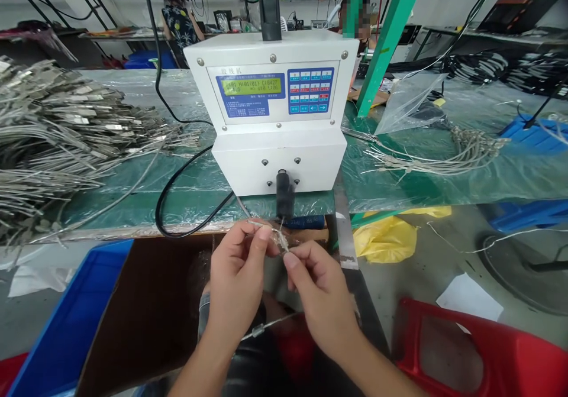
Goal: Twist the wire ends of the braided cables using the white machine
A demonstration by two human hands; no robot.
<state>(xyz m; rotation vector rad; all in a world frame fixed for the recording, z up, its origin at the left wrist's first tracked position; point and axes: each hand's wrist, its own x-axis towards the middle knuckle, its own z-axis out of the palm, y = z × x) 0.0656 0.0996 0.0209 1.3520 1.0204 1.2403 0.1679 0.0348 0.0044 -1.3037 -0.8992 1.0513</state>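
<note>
My left hand pinches a thin pale cable between thumb and forefinger, near its frayed end of fine wires. Closed on the same end from the other side is my right hand, thumb against fingers. The exact contact points are partly hidden by the fingertips. Just above the wires, the black spindle of a white wire-twisting machine points toward me. A lower stretch of cable with a small connector hangs over my lap, below both hands.
A large heap of cables covers the bench's left side; a smaller bundle lies right. A black power cord loops over the bench edge. Below are a cardboard box, a blue bin and a red stool. People are behind.
</note>
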